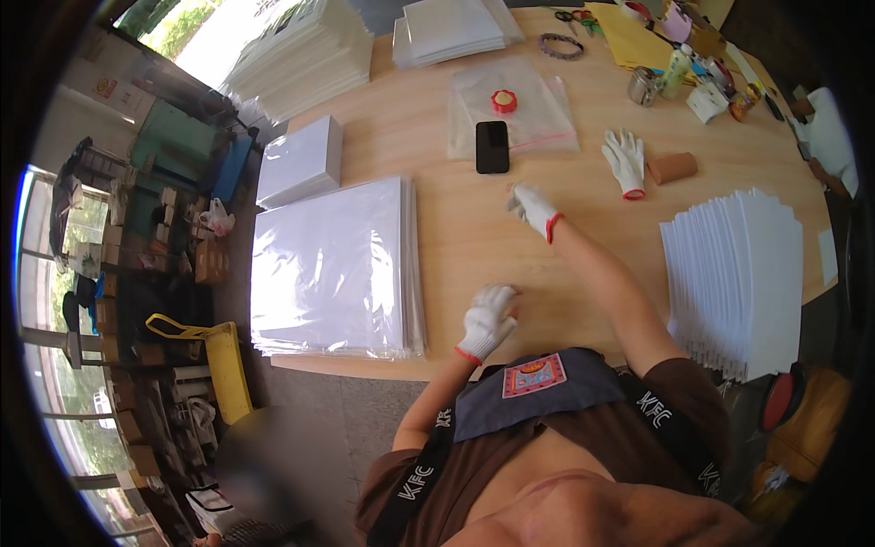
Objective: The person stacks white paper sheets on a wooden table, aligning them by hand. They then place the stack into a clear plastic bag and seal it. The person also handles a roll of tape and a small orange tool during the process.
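Note:
My left hand [489, 321], in a white glove with a red cuff, rests at the table's near edge. Its fingers are loosely bent and apart, with nothing visible in them. Farther in, my right hand [534, 210], gloved alike, is over the wood with its fingers loosely extended and holds nothing I can see. A black phone [492, 148] lies just beyond it, partly on a clear plastic bag [545, 118]. A red-rimmed round item [503, 101] sits on that bag. Left of my left hand lies a large stack of white sheets in clear plastic [328, 269].
A smaller white stack [296, 162] and a tall pile [301, 59] stand at the left. Fanned white sheets [734, 273] lie at the right, near a spare glove [624, 164] and a brown cylinder [673, 168]. Bottles and a metal cup [643, 86] crowd the far right.

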A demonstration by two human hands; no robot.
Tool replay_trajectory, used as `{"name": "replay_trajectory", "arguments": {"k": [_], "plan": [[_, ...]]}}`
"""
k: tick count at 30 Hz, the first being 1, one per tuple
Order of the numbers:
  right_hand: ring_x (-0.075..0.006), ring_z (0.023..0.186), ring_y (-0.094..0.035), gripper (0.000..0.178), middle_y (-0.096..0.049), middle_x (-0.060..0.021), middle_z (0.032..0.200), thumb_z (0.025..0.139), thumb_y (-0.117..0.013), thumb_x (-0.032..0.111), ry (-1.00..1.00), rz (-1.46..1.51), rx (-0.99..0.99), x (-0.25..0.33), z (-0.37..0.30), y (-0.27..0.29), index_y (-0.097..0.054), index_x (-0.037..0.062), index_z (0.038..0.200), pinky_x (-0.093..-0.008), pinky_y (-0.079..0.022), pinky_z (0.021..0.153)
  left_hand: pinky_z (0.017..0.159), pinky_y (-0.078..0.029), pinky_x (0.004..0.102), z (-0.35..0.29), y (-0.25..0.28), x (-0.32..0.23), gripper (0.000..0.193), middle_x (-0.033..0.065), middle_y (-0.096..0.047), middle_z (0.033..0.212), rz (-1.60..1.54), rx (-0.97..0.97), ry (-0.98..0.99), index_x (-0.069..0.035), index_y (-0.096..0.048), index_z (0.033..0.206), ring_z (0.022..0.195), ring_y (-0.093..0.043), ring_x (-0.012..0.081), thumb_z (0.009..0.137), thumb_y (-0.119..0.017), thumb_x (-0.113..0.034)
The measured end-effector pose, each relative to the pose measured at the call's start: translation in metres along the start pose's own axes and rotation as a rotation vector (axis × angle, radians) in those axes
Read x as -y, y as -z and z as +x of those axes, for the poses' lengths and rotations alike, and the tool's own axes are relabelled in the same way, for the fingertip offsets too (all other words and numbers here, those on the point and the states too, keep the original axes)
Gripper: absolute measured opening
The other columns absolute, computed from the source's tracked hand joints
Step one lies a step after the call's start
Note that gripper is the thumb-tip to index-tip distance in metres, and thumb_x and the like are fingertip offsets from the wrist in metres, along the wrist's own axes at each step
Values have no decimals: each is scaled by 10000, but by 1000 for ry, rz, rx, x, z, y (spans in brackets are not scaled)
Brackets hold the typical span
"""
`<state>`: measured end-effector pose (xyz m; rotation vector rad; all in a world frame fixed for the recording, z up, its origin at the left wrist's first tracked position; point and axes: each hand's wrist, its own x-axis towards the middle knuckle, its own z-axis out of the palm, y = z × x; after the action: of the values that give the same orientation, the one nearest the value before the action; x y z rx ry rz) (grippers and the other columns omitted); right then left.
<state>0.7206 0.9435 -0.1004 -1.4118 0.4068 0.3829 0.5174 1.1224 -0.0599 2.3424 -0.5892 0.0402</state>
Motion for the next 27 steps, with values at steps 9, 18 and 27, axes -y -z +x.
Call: {"name": "replay_trajectory", "arguments": {"k": [9,18,27], "plan": [[-136,383,-489,452,-545,-56,536,772,-781,413,-3,-305,-258,38,63,4,-545,65,607,-284,-355,335,998,-426,452,-29,14,34,278,62,-616,1123,92,-320,174,-91,-593,970,1119,-559,305,703,-653,-43],[-141,567,-628,244,-678,-58,748,892,-690,303,64,238,-43,27,64,7,-646,63,885,-276,-469,459,950,-464,450,-27,18,29,179,64,-663,1036,3,-374,145,-81,-630,872,1039,-608,301,699,-661,-44],[-171,573,-636,231,-686,-100,790,938,-636,306,146,614,-140,75,3,65,-621,76,958,-255,-496,453,1028,-400,454,-32,14,29,204,39,-656,1081,10,-290,155,-104,-634,914,1100,-577,284,721,-677,-53]]}}
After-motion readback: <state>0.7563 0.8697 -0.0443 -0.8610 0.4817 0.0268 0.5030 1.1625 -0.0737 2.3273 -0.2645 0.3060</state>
